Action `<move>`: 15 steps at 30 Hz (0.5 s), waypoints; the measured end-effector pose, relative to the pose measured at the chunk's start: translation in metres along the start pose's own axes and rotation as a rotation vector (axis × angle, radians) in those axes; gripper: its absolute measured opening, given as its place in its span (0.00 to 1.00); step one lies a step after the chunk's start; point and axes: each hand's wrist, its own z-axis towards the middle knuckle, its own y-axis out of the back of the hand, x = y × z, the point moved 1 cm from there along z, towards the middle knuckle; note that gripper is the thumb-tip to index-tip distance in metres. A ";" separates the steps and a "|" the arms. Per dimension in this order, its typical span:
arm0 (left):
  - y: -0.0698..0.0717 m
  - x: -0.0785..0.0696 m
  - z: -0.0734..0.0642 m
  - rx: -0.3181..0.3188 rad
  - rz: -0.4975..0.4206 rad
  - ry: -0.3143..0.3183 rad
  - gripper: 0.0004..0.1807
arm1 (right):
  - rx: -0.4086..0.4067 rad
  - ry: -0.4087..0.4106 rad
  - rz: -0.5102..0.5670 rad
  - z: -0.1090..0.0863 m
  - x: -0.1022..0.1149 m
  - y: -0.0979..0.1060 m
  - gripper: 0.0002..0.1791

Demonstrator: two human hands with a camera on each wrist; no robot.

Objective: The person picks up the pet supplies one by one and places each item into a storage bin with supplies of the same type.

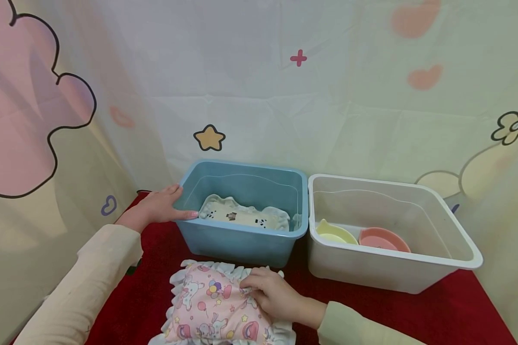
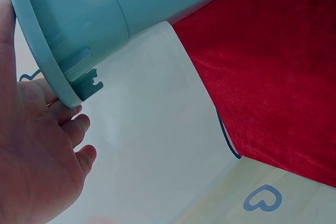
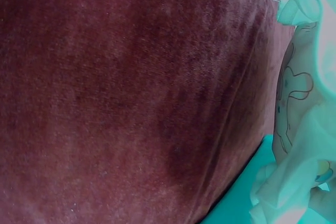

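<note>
A pink pillow (image 1: 213, 299) with a white ruffled edge and printed cartoon animals lies on the red cloth. My right hand (image 1: 280, 297) pinches its fabric near the right side. At the right edge of the right wrist view, part of the pillow (image 3: 296, 87) shows, tinted green. With my left hand (image 1: 159, 207) I hold the left rim of a blue bin (image 1: 237, 242), thumb along its front edge. Fingers curl at the bin's rim (image 2: 39, 51) in the left wrist view. Inside the bin sits a cream ruffled pillow (image 1: 243, 214) with small animal prints.
To the right stands a white bin (image 1: 367, 266) holding a yellow bowl (image 1: 338, 234) and a coral bowl (image 1: 384, 238). Both bins rest on a red cloth (image 1: 453, 306). Behind them hangs a pale printed curtain (image 1: 259, 120).
</note>
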 end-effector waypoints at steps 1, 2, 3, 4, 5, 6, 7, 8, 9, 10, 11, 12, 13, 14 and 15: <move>0.000 0.000 0.000 0.000 0.000 0.000 0.56 | -0.002 0.005 -0.001 0.000 0.000 0.001 0.13; 0.000 0.000 0.000 0.000 -0.001 0.000 0.56 | 0.000 0.002 0.003 0.000 0.000 0.001 0.13; 0.000 0.000 0.000 0.000 -0.002 0.000 0.56 | 0.001 -0.001 0.006 0.000 0.001 0.002 0.13; 0.000 0.000 0.000 0.000 -0.003 0.000 0.56 | 0.002 -0.002 0.006 0.000 0.001 0.003 0.13; 0.000 0.000 0.000 -0.002 -0.004 -0.001 0.56 | 0.004 -0.002 0.004 -0.001 0.001 0.003 0.13; -0.001 0.000 0.001 -0.002 -0.004 0.000 0.56 | 0.006 -0.004 0.002 -0.001 0.002 0.004 0.13; -0.001 0.001 0.001 -0.003 -0.003 0.000 0.56 | 0.007 -0.005 0.001 -0.001 0.002 0.004 0.13; -0.001 0.001 0.001 -0.004 -0.003 0.000 0.56 | 0.010 -0.010 0.000 -0.001 0.002 0.005 0.13; -0.001 0.001 0.001 -0.005 -0.003 0.000 0.56 | 0.011 -0.009 -0.002 -0.001 0.002 0.005 0.13; -0.001 0.001 0.002 -0.006 -0.001 0.001 0.56 | 0.012 -0.007 -0.007 -0.001 0.003 0.006 0.13; -0.001 0.001 0.002 -0.007 -0.001 0.003 0.56 | 0.012 -0.004 -0.008 -0.002 0.003 0.007 0.13; -0.002 0.001 0.002 -0.008 0.000 0.004 0.56 | 0.011 -0.002 -0.009 -0.002 0.003 0.007 0.13; -0.002 0.002 0.002 -0.009 0.001 0.004 0.56 | 0.010 -0.001 -0.010 -0.002 0.004 0.008 0.13; -0.002 0.002 0.002 -0.010 0.002 0.004 0.56 | 0.009 0.002 -0.012 -0.002 0.004 0.008 0.13; -0.002 0.002 0.002 -0.011 0.002 0.004 0.56 | 0.008 0.004 -0.013 -0.002 0.004 0.009 0.13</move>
